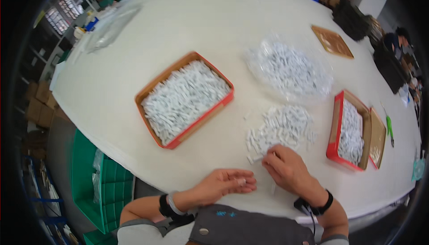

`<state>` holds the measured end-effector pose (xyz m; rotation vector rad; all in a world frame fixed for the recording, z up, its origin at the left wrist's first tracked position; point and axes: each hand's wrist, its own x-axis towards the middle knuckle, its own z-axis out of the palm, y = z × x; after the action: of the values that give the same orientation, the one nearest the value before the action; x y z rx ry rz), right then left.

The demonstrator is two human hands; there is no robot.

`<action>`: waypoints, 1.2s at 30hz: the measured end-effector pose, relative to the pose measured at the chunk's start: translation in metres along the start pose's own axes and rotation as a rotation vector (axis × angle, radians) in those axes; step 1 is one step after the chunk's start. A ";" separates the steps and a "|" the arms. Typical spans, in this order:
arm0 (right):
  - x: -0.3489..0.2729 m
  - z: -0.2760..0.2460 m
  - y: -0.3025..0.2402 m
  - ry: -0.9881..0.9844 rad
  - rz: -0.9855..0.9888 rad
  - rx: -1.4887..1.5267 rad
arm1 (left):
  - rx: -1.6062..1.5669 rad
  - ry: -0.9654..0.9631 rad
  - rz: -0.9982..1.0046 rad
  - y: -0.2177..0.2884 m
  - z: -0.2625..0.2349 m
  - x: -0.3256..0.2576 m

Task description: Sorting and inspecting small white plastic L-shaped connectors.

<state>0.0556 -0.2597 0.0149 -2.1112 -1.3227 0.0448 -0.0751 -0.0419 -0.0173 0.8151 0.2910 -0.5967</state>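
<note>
My left hand (223, 186) lies palm up near the table's front edge, fingers curled around a small white piece (241, 181). My right hand (288, 169) rests beside it, its fingertips touching the near edge of a loose pile of small white pieces (280, 126) on the white table (111, 88). Whether the right fingers pinch a piece I cannot tell. An orange-red box (154, 86) full of the same white pieces stands to the left of the pile.
A clear plastic bag of white pieces (288, 68) lies behind the pile. A second red box (335, 129) with pieces and its brown lid (377, 138) stand at the right, next to a green-handled tool (389, 129). A brown tray (332, 41) is farther back. Green crates (103, 182) sit below the left edge.
</note>
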 end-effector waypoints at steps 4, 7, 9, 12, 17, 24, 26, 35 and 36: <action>-0.024 0.002 -0.021 -0.054 -0.010 0.117 | -0.283 -0.197 0.006 -0.030 -0.015 0.021; -0.024 0.003 -0.042 -0.041 -0.043 0.046 | -0.259 -0.080 0.011 -0.031 -0.002 0.021; -0.025 -0.005 -0.045 -0.019 0.044 0.059 | -0.205 -0.070 0.028 -0.022 -0.001 0.024; -0.034 -0.022 -0.039 -0.135 0.116 0.139 | -0.136 0.039 0.072 0.000 -0.002 0.013; -0.061 0.000 -0.029 -0.501 0.083 0.314 | 0.027 0.125 0.034 0.024 -0.011 -0.012; -0.044 0.004 -0.007 -0.218 0.174 0.318 | 0.124 0.015 -0.212 0.014 0.000 -0.002; -0.035 -0.007 0.000 -0.189 0.189 0.299 | 0.111 0.007 -0.176 0.012 0.009 0.007; 0.021 -0.012 0.048 -0.017 0.164 -0.147 | 0.002 -0.050 0.026 0.047 0.006 0.037; 0.021 -0.009 0.052 -0.061 0.184 -0.158 | -0.006 -0.049 0.022 0.048 0.004 0.040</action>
<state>0.1101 -0.2625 0.0011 -2.3779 -1.1966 0.0848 -0.0143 -0.0342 -0.0046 0.7959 0.2383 -0.5946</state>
